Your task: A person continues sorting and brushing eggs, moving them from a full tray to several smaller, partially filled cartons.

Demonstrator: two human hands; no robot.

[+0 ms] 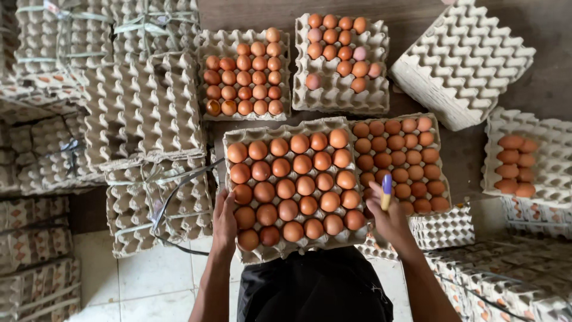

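A grey pulp tray (232, 134) full of brown eggs (292, 185) sits right in front of me. My left hand (224, 223) grips its left edge near the front corner. At the tray's right edge is my right hand (388, 217), which holds a small blue and yellow pen-like stick (386, 191) upright between the fingers while it touches the tray. My dark clothing shows below the tray.
Another full tray (444, 158) lies to the right, two part-filled trays (205, 48) (333, 95) behind, and one (551, 131) at far right. Empty tray stacks (465, 59) (143, 113) stand at back right and left. Tied bundles and a dark cord (170, 203) lie left.
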